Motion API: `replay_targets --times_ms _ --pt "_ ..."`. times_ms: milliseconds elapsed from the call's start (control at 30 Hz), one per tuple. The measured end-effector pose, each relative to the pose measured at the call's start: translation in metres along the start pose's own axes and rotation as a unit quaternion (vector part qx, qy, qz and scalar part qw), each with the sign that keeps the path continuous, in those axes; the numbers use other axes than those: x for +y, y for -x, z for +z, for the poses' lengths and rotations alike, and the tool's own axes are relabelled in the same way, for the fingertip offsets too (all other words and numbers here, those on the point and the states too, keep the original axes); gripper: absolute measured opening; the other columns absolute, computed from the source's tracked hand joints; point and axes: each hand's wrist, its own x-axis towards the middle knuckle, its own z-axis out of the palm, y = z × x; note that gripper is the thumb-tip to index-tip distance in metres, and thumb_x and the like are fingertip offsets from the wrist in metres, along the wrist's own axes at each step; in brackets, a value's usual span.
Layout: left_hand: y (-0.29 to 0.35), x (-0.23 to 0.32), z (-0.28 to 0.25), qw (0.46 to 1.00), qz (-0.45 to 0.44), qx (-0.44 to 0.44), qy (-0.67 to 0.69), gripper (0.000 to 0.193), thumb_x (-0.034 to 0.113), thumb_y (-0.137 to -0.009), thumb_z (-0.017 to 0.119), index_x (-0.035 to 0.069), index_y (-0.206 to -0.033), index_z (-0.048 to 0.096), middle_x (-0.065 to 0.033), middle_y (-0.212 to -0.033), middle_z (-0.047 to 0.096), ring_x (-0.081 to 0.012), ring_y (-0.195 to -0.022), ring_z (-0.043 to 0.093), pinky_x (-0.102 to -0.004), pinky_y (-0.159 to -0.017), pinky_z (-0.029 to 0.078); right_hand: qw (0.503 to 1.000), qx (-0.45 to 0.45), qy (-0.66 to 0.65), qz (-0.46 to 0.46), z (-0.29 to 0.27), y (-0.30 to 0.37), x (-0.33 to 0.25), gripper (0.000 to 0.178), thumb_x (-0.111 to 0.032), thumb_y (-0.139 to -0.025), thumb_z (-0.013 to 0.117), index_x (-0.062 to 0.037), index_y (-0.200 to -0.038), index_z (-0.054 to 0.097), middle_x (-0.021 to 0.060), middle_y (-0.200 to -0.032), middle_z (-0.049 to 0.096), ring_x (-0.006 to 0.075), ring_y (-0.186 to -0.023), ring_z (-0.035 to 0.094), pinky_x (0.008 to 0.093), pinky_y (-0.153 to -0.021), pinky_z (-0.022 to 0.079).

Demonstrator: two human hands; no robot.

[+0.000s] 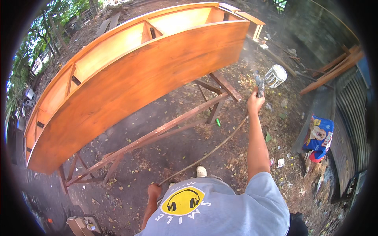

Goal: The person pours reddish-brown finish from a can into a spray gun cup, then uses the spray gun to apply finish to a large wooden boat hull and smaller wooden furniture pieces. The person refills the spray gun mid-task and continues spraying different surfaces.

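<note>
My right hand [256, 103] is closed around the handle of a spray gun [259, 83], held out at arm's length. A white, paint-streaked cup [276, 76] is attached to the gun. Faint mist hangs in the air between the gun and the right end of a long orange-brown wooden shelf unit [145, 84]. My left hand [154, 190], low and near my body, is wrapped round a thin hose [204, 156] that curves up to my right hand. The shelf unit lies on its side, its compartments facing away and its broad panel toward me.
A brown wooden trestle [157, 131] supports the unit. Smaller orange wooden pieces [252, 23] stand past its right end. Along the right lie wooden beams [334, 70], a blue bag [319, 133] and corrugated sheets [350, 118]. A cardboard box [78, 226] sits at lower left on leaf-strewn ground.
</note>
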Motion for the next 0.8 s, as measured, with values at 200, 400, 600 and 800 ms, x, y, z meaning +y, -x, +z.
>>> replay_targets --times_ms 200,400,600,800 --pt "0.020 -0.011 -0.009 0.999 -0.012 -0.031 -0.033 0.030 0.031 -0.080 0.060 0.011 -0.096 0.076 -0.0180 -0.101 0.071 -0.0369 -0.099 0.067 -0.0470 -0.088 0.053 0.981 -0.184 -0.050 0.036 -0.012 0.052 0.027 0.024 -0.021 -0.098 0.061 0.0019 -0.091 0.062 -0.0006 -0.067 0.055 0.0089 -0.060 0.046 0.0304 -0.056 0.041" --pt "0.045 -0.078 -0.010 0.991 -0.072 -0.070 -0.091 0.034 0.032 -0.083 0.057 0.011 -0.102 0.075 -0.0180 -0.108 0.070 -0.0361 -0.105 0.066 -0.0446 -0.090 0.053 0.888 -0.419 -0.168 0.090 -0.039 0.192 -0.049 0.015 -0.015 -0.095 0.063 -0.0016 -0.089 0.059 -0.0045 -0.067 0.052 0.0035 -0.061 0.045 0.0250 -0.053 0.038" --pt "0.068 -0.107 -0.035 0.981 -0.131 -0.081 -0.118 0.036 0.032 -0.086 0.055 0.010 -0.108 0.074 -0.0173 -0.112 0.070 -0.0354 -0.108 0.065 -0.0442 -0.091 0.053 0.814 -0.569 -0.112 0.003 -0.017 0.289 -0.108 0.017 -0.019 -0.087 0.072 -0.0048 -0.092 0.064 0.0076 -0.059 0.059 0.0145 -0.049 0.055 0.0317 -0.051 0.043" --pt "0.084 -0.113 -0.043 0.975 -0.164 -0.093 -0.114 0.038 0.034 -0.088 0.055 0.009 -0.110 0.073 -0.0181 -0.115 0.069 -0.0353 -0.111 0.065 -0.0447 -0.094 0.052 0.738 -0.662 -0.129 -0.024 0.011 0.345 -0.155 0.031 -0.024 -0.087 0.071 -0.0013 -0.107 0.068 0.0225 -0.093 0.070 0.0356 -0.084 0.070 0.0423 -0.076 0.052"
